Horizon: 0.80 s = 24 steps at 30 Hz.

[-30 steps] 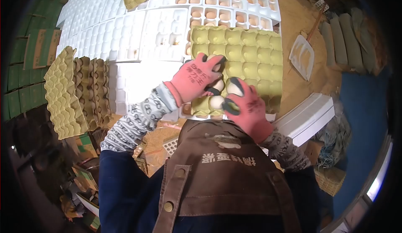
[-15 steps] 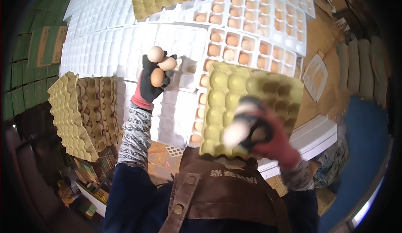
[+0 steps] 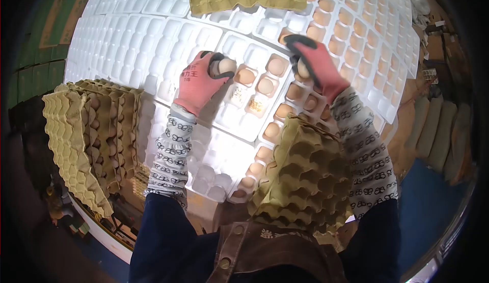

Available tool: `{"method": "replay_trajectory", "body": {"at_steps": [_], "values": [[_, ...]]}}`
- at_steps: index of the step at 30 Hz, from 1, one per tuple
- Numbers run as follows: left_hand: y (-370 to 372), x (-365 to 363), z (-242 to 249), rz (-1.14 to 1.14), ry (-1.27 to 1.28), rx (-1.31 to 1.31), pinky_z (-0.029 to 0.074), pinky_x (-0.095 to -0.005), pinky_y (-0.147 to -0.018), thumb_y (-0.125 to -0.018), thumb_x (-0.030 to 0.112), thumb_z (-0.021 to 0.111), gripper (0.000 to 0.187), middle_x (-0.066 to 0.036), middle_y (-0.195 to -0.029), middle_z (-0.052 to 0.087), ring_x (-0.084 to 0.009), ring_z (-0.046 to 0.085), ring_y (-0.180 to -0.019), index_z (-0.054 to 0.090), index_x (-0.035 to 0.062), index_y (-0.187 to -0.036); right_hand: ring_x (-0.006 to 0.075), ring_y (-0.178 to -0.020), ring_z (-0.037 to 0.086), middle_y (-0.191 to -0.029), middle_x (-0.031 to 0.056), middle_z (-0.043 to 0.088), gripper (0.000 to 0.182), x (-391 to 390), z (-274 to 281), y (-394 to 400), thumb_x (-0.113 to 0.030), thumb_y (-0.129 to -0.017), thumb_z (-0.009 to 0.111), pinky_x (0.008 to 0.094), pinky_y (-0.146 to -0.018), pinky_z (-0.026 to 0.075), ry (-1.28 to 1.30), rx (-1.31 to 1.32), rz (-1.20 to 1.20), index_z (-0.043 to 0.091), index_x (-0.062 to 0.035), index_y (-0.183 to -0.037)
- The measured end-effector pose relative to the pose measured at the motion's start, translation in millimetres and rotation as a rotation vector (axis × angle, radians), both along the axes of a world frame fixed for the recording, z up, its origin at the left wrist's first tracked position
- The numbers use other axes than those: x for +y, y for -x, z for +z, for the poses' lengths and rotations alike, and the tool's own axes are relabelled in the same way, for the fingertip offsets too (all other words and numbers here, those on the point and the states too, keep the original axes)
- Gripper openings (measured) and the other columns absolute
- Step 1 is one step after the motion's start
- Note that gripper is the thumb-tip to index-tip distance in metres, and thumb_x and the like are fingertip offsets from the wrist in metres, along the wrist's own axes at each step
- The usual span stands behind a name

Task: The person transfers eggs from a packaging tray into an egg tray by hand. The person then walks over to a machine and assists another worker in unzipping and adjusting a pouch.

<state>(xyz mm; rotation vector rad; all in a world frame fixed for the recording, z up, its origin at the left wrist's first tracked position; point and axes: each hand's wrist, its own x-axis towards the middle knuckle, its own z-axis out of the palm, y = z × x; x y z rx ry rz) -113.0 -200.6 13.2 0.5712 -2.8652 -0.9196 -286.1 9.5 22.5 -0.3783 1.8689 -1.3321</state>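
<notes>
Eggs (image 3: 265,86) sit in the white tray (image 3: 230,117) at the middle. Our left hand (image 3: 198,83) is clamped on one egg (image 3: 226,66) at that tray's left side; our right hand (image 3: 322,66) bends over another egg (image 3: 304,69) farther right, its grip we cannot tell. Near right, a carton (image 3: 310,168) tilts.

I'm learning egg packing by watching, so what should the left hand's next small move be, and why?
Probably settle the pale egg into the white tray below, then ease the grip: the left hand has it between thumb and fingers, low over that tray, right beside a browner egg sitting in its compartment.
</notes>
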Motion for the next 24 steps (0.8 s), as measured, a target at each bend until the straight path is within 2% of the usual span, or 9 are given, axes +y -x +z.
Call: {"method": "replay_trajectory", "body": {"at_steps": [3, 5, 7, 10, 12, 13, 18, 21, 24], "values": [[11, 5, -4, 0.047, -0.008, 0.140, 0.048, -0.0323, -0.075, -0.068, 0.024, 0.075, 0.046, -0.008, -0.102, 0.058, -0.0246, 0.060, -0.084, 0.061, 0.0093, -0.109, 0.0145, -0.071, 0.056, -0.090, 0.0056, 0.063, 0.031, -10, -21, 3, -0.022, -0.083, 0.053, 0.0282, -0.062, 0.046, 0.210, -0.067, -0.071, 0.061, -0.0052, -0.108], [35, 12, -11, 0.202, -0.091, 0.406, 0.046, -0.0350, -0.082, -0.078, 0.015, 0.064, 0.035, -0.012, -0.108, 0.057, -0.0287, 0.058, -0.094, 0.059, 0.0091, -0.113, 0.0206, -0.088, 0.060, -0.106, 0.0109, 0.062, 0.035, -31, 2, -25, -0.020, -0.083, 0.052, 0.0331, -0.077, 0.048, -0.068, 0.311, 0.217, 0.057, -0.0043, -0.114], [57, 10, -39, 0.093, -0.062, 0.507, 0.043, -0.0368, -0.090, -0.081, 0.010, 0.058, 0.034, -0.015, -0.112, 0.056, -0.0325, 0.055, -0.100, 0.058, 0.0091, -0.115, 0.0292, -0.128, 0.040, -0.138, 0.0162, 0.042, 0.050, -36, -46, -32, -0.021, -0.084, 0.055, 0.0349, -0.104, 0.035, -0.146, 1.191, 0.599, 0.044, -0.0063, -0.131], [55, 8, -54, 0.006, -0.035, 0.399, 0.040, -0.0398, -0.095, -0.080, 0.009, 0.059, 0.036, -0.017, -0.114, 0.055, -0.0353, 0.052, -0.106, 0.058, 0.0096, -0.116, 0.0279, -0.125, 0.043, -0.138, 0.0159, 0.041, 0.052, -11, 3, -33, -0.020, -0.086, 0.052, 0.0350, -0.100, 0.039, -0.112, 0.665, 0.418, 0.040, -0.0084, -0.136], [32, 17, -29, 0.002, -0.064, 0.459, 0.042, -0.0375, -0.093, -0.078, 0.008, 0.063, 0.038, -0.016, -0.112, 0.056, -0.0332, 0.054, -0.104, 0.058, 0.0068, -0.116, 0.0137, -0.110, 0.052, -0.123, 0.0059, 0.056, 0.047, 44, 65, -30, -0.010, -0.088, 0.053, 0.0227, -0.084, 0.045, 0.063, 0.201, 0.184, 0.043, -0.0083, -0.135], [13, 25, -11, -0.016, -0.102, 0.481, 0.044, -0.0364, -0.091, -0.077, 0.007, 0.063, 0.039, -0.015, -0.111, 0.057, -0.0315, 0.056, -0.102, 0.057, 0.0051, -0.116, 0.0125, -0.111, 0.051, -0.122, 0.0069, 0.057, 0.043, 84, 73, -26, -0.007, -0.089, 0.051, 0.0231, -0.085, 0.045, 0.029, 0.505, 0.116, 0.048, -0.0072, -0.132], [-124, 120, 60, -0.146, -0.655, -0.008, 0.049, -0.0312, -0.081, -0.074, 0.008, 0.064, 0.056, -0.011, -0.103, 0.063, -0.0179, 0.060, -0.087, 0.050, 0.0032, -0.129, 0.0185, -0.096, 0.057, -0.108, 0.0104, 0.060, 0.035, 301, 120, -132, -0.018, -0.095, 0.049, 0.0287, -0.086, 0.044, -0.612, 0.462, -0.476, 0.052, 0.0001, -0.125], [-177, 185, 74, -0.215, -0.486, -0.246, 0.050, -0.0366, -0.072, -0.079, 0.027, 0.066, 0.067, -0.016, -0.082, 0.063, -0.0236, 0.063, -0.071, 0.039, 0.0127, -0.138, 0.0155, -0.075, 0.057, -0.092, 0.0081, 0.060, 0.037, 399, 47, -238, -0.027, -0.095, 0.049, 0.0299, -0.064, 0.045, -0.362, -0.132, -0.703, 0.053, -0.0010, -0.122], [-191, 175, 94, 0.046, -0.608, -0.085, 0.048, -0.0307, -0.066, -0.080, 0.019, 0.065, 0.056, -0.015, -0.078, 0.061, -0.0190, 0.060, -0.068, 0.047, 0.0073, -0.131, 0.0105, -0.071, 0.051, -0.089, 0.0049, 0.058, 0.040, 342, 53, -270, -0.030, -0.095, 0.045, 0.0242, -0.060, 0.042, -0.165, 0.243, -0.723, 0.055, 0.0002, -0.119]]}}
